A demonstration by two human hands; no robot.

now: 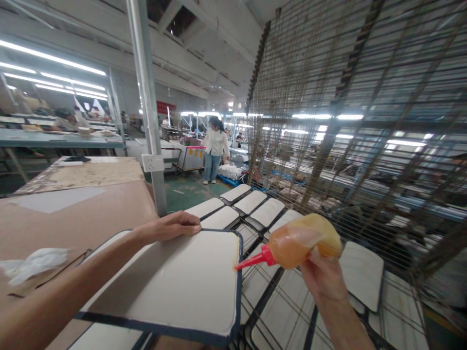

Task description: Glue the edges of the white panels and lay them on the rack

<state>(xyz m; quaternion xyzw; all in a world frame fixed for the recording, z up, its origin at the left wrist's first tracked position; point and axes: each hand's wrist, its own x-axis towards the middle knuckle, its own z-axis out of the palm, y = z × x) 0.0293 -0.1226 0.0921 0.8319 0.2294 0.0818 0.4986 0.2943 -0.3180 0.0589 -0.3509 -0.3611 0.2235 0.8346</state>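
Observation:
My left hand (174, 225) rests flat on the far edge of a white panel with a dark blue border (175, 287), fingers stretched out along the rim. My right hand (323, 277) grips a soft orange squeeze bottle (302, 240) with a red nozzle (251, 261). The nozzle tip points left and touches the panel's right edge. The panel lies over a brown work surface (73, 214) and juts out above a wire rack.
Several more white panels (251, 201) lie in rows on the wire rack (270, 296) below and ahead. Tall stacked wire racks (365, 121) rise on the right. A crumpled white cloth (34, 265) lies at left. A metal post (148, 107) stands ahead; a person (215, 148) stands far off.

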